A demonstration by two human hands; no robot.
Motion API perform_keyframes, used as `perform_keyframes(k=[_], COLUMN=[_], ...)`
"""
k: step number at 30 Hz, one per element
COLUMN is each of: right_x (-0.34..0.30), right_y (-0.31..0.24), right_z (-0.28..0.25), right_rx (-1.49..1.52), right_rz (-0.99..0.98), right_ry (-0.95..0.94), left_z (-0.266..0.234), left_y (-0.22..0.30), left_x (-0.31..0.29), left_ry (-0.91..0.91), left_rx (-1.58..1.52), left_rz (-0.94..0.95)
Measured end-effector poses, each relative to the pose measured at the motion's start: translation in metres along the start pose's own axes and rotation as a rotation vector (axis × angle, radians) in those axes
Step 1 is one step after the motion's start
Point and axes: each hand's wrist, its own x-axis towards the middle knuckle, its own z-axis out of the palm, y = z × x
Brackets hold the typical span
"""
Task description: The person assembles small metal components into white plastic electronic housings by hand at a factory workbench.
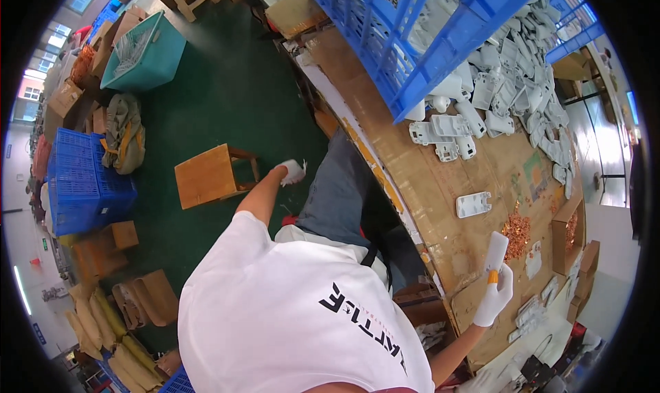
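My right hand (493, 302), in a white glove, is closed around a long white plastic casing (496, 250) held up over the cardboard-covered worktable (426, 187). Something orange (493, 276) shows at its fingers, either a finger cover or a small part. Beside that hand is a heap of small copper-coloured pieces (515, 233). A second white casing (474, 205) lies flat on the cardboard, farther off. Away from the table, my left hand (293, 172), also gloved, hangs near a wooden stool (206, 176); its fingers are too small and unclear to read.
A blue plastic crate (405, 70) stands at the table's far side, with a big pile of white casings (512, 84) beside it. An open cardboard box (567, 231) sits at the right. Leftward on the green floor are a teal tub (155, 63) and blue crates (86, 180).
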Motion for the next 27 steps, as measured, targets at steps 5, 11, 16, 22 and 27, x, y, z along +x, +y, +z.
perform_keyframes(k=[5,11,16,22,27], right_x=[0.011,0.014,0.026,0.024,0.05], right_y=[-0.005,-0.039,-0.063,-0.061,-0.056], right_z=[0.01,0.04,0.067,0.088,0.055], right_rx=[-0.163,-0.431,-0.245,-0.311,-0.049], right_rz=[-0.154,-0.565,-0.873,-0.922,-0.732], right_ry=[-0.038,-0.133,-0.414,-0.54,-0.436], left_z=[-0.035,-0.008,0.108,0.179,0.164], left_y=[0.053,0.087,0.149,0.21,0.219], left_x=[-0.038,-0.091,-0.268,-0.28,-0.268], left_ry=[0.995,1.138,0.877,-0.445,-0.465], left_rx=[0.295,0.344,-0.429,-0.547,-0.412], left_rz=[0.173,0.692,1.122,0.945,0.841])
